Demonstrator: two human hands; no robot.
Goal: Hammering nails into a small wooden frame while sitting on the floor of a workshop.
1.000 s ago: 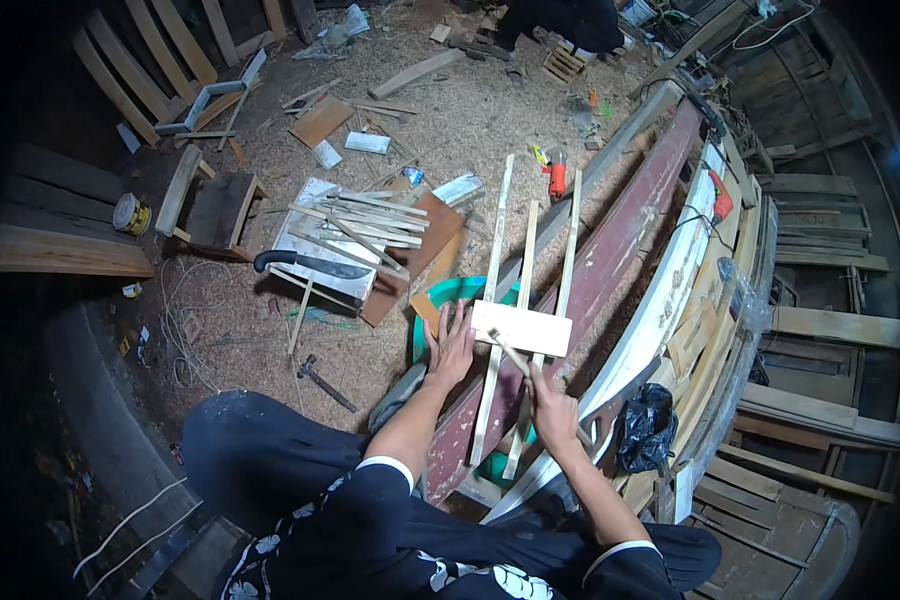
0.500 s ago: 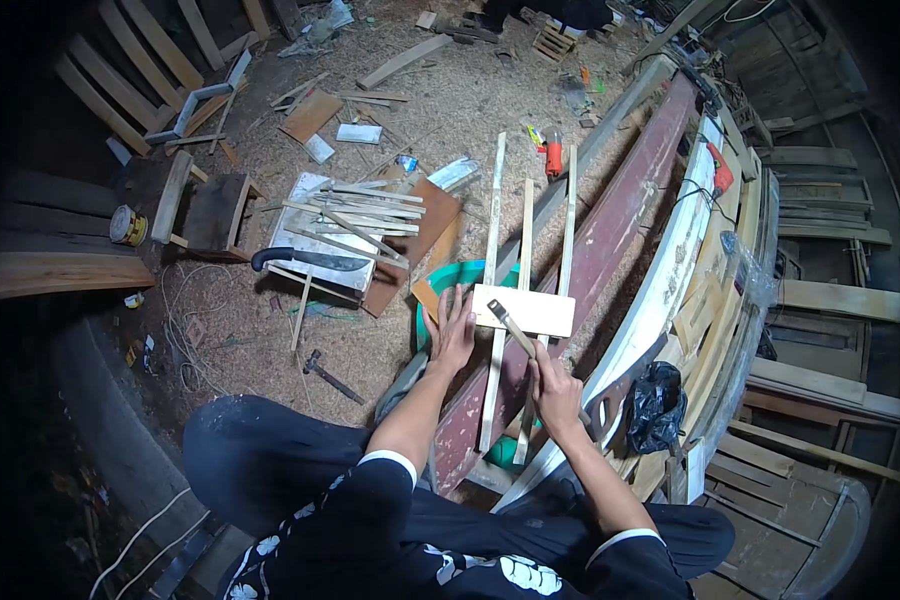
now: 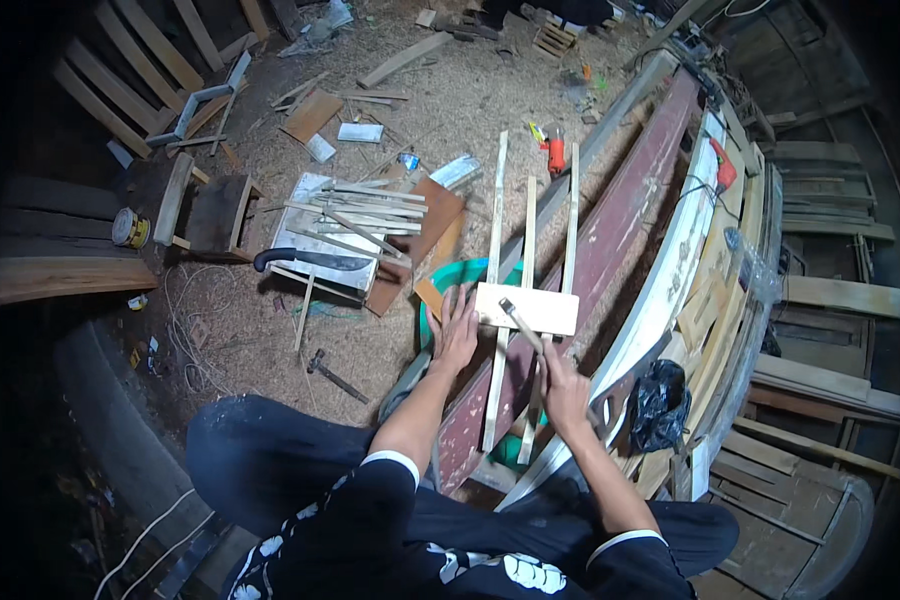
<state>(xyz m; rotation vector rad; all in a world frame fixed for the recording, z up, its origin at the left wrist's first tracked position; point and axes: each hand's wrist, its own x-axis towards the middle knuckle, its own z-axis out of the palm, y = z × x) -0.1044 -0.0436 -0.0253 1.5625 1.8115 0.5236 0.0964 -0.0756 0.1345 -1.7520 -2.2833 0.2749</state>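
Observation:
A pale rectangular board (image 3: 550, 311) lies across three thin wooden strips (image 3: 500, 200), which rest over a maroon plank (image 3: 610, 225). My right hand (image 3: 567, 392) grips a flat paintbrush (image 3: 525, 328) by its handle, with its bristle end over the left half of the board's top. At the board's left end my left hand (image 3: 456, 335) lies with fingers stretched out and slightly apart, against that edge. Beside its thumb is a small orange-brown wood piece (image 3: 429, 296). A green basin (image 3: 460, 270) shows partly beneath the hand and strips.
To the left, a machete (image 3: 315, 260) and a pile of sticks (image 3: 370, 215) lie on a white panel. A hammer (image 3: 336, 375) is on the shavings-covered floor. A red power tool (image 3: 722, 165) and a black plastic bag (image 3: 660, 405) sit on the planks at right.
The paintbrush has shifted slightly right along the board, its handle still in my right hand. My left hand keeps its place at the board's left end.

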